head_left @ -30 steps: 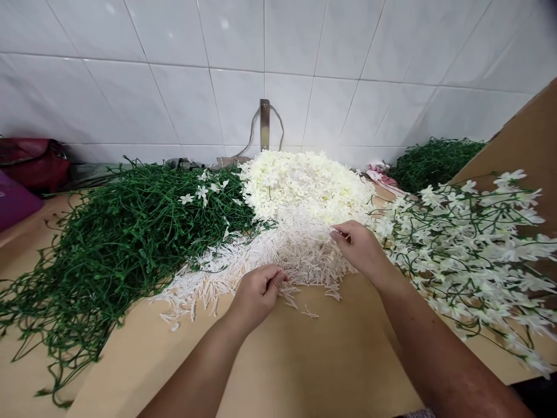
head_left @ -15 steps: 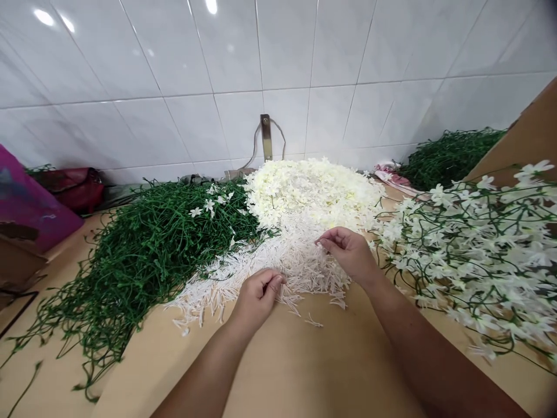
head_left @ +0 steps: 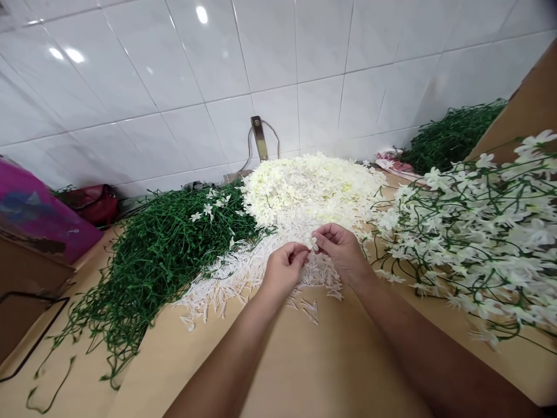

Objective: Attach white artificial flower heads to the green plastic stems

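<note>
Between the fingertips of my right hand is a small white artificial flower, gripped in a pinch. My left hand is closed, thumb and forefinger pressed together right beside the flower; whatever thin piece they hold is too small to make out. Both hands are above a heap of thin white sticks. Behind it rises a mound of loose cream-white flower heads. To the left lies a big tangle of green plastic stems, with a few white blossoms on top.
On the right, white flowers on green stems spread over the table. More green stems lie behind, near a cardboard piece. A red bag and a purple box stand at left. White tiles form the back wall.
My hands have come together, the left moving up and to the right. A white flower now shows clearly at my right fingertips. The view has tilted slightly.
</note>
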A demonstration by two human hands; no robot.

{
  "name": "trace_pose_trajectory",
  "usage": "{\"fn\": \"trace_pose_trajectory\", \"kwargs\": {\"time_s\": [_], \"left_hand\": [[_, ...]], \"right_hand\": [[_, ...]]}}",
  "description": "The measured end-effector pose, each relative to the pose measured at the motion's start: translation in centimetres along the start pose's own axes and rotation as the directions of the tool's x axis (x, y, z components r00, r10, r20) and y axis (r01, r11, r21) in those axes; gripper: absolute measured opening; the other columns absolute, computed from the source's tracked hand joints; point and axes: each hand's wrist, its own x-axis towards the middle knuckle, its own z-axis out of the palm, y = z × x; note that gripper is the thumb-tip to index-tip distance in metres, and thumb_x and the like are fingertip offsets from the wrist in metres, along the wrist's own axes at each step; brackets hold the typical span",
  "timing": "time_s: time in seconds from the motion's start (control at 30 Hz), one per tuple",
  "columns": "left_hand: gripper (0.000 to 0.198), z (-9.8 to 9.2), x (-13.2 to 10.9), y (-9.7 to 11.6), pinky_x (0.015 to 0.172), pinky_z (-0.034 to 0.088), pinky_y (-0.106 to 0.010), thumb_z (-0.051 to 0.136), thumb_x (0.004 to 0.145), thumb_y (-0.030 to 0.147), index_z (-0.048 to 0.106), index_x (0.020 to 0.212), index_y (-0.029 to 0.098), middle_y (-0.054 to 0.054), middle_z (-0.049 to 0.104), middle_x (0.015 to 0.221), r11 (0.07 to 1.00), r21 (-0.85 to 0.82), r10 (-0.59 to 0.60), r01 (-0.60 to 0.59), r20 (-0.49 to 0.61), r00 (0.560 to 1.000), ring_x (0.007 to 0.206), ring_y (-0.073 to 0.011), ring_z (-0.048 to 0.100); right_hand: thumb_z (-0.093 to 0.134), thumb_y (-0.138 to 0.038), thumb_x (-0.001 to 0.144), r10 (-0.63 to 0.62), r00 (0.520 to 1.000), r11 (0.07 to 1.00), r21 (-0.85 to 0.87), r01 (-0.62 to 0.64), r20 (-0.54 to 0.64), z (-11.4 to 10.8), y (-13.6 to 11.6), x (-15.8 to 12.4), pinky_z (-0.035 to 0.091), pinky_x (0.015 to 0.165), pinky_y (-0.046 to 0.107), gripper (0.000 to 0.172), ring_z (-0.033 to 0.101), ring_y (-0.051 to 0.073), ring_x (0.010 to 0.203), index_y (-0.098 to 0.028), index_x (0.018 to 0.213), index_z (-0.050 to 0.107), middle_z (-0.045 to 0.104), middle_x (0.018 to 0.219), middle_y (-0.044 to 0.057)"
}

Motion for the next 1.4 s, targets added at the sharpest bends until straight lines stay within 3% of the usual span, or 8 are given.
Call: {"fn": "trace_pose_trajectory", "kwargs": {"time_s": [0.17,0.37,0.5,0.7,0.83,0.93,1.2,1.4], "left_hand": [[0.025,-0.5,-0.7,0.7,0.055,0.036,-0.02,0.066,0.065,0.028,0.055,0.083,0.014,0.004,0.05,0.062,0.978,-0.208,-0.022,0.018,-0.018,1.0,0.057,-0.0075,0.045],[0.03,-0.9,-0.5,1.1,0.055,0.038,-0.02,0.07,0.059,0.039,0.056,0.066,0.013,0.003,0.055,0.055,0.942,-0.326,-0.097,0.075,-0.053,0.994,0.052,-0.0072,0.048],[0.029,-1.4,-0.6,0.4,0.052,0.037,-0.018,0.073,0.056,0.036,0.056,0.065,0.013,0.003,0.057,0.055,0.892,-0.435,-0.162,0.123,-0.054,0.985,0.051,-0.0066,0.05],[0.032,-1.6,-1.1,-0.4,0.049,0.036,-0.016,0.076,0.052,0.031,0.055,0.067,0.013,0.002,0.059,0.058,0.731,-0.635,-0.301,0.25,0.028,0.953,0.05,-0.0052,0.051],[0.034,-1.7,-1.3,-0.7,0.05,0.038,-0.016,0.078,0.05,0.028,0.055,0.071,0.013,0.003,0.057,0.056,0.699,-0.664,-0.294,0.266,0.072,0.953,0.049,-0.005,0.051],[0.035,-1.8,-1.2,-0.8,0.05,0.038,-0.015,0.078,0.05,0.027,0.056,0.074,0.014,0.004,0.056,0.055,0.701,-0.665,-0.28,0.257,0.075,0.957,0.049,-0.0045,0.05],[0.029,-2.8,-1.0,-0.7,0.048,0.036,-0.014,0.077,0.054,0.024,0.055,0.068,0.014,0.005,0.053,0.054,0.811,-0.573,-0.212,0.116,-0.103,0.972,0.049,-0.0038,0.049],[0.033,-3.3,-1.2,-0.4,0.053,0.042,-0.016,0.077,0.051,0.02,0.053,0.073,0.014,0.002,0.058,0.061,0.619,-0.744,-0.245,0.253,0.123,0.962,0.055,-0.006,0.053]], "right_hand": [[0.074,-0.034,0.057,0.011,0.996,0.999,0.035,-0.014,0.085,0.3,0.2,-0.1,0.035,0.045,0.021,0.028,0.043,0.005,0.044,-0.015,0.063,0.054,0.05,0.05,-0.006],[0.07,-0.036,0.063,0.006,0.993,1.0,-0.001,-0.006,0.121,0.6,1.1,-0.4,0.03,0.043,0.021,0.027,0.039,0.005,0.043,-0.016,0.064,0.052,0.046,0.048,-0.008],[0.066,-0.043,0.067,0.045,0.981,0.999,0.013,-0.048,0.19,0.8,1.1,-0.5,0.035,0.047,0.022,0.03,0.044,0.006,0.047,-0.016,0.064,0.051,0.049,0.051,-0.005],[0.066,-0.044,0.066,0.079,0.973,0.996,0.03,-0.087,0.216,1.0,0.8,-0.6,0.042,0.052,0.023,0.03,0.049,0.007,0.053,-0.016,0.071,0.054,0.055,0.062,-0.003],[0.067,-0.034,0.067,0.034,0.95,0.999,-0.037,-0.023,0.311,1.2,1.1,-1.0,0.046,0.059,0.026,0.026,0.054,0.01,0.061,-0.016,0.082,0.055,0.057,0.069,-0.001],[0.064,-0.028,0.069,-0.025,0.951,0.986,-0.151,0.075,0.307,1.2,1.3,-1.2,0.048,0.063,0.029,0.022,0.056,0.013,0.067,-0.016,0.085,0.056,0.058,0.074,0.002],[0.058,-0.021,0.074,-0.205,0.94,0.863,-0.402,0.305,0.272,0.5,1.3,-0.9,0.047,0.061,0.028,0.008,0.054,0.013,0.067,-0.016,0.08,0.057,0.057,0.074,0.003],[0.055,-0.018,0.076,-0.24,0.895,0.828,-0.401,0.391,0.377,0.9,0.9,-1.3,0.046,0.058,0.026,0.003,0.054,0.013,0.066,-0.016,0.078,0.057,0.057,0.074,0.003]]}}
